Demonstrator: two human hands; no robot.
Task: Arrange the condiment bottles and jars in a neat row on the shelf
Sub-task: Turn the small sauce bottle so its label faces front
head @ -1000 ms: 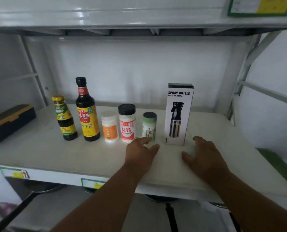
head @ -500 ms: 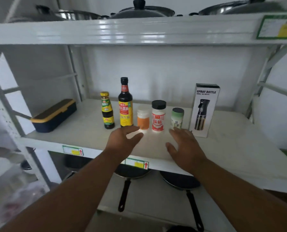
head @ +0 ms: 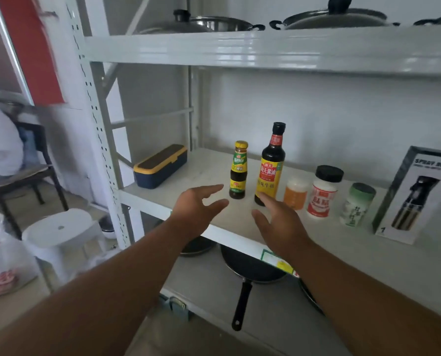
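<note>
i see 5 things in a row on the shelf (head: 162, 199): a small bottle (head: 238, 170), a tall bottle (head: 271, 165), an orange jar (head: 296, 192), a red jar (head: 323, 191) and a green jar (head: 357, 205). they all stand up straight, side by side, with small gaps, so i think the row is about done. a box (head: 417, 196) stands at the far end, just past the green jar.

my left hand (head: 196, 210) is in front of the small bottle, fingers spread, holding nothing. my right hand (head: 278, 223) is in front of the tall bottle, fingers loose and apart, holding nothing too. both hang near the bottles without gripping them. i think they are there to check the line or nudge a bottle straight.

a blue case (head: 160, 166) lies well apart, near the shelf's left end. a pan (head: 250, 276) sits on the shelf below.
</note>
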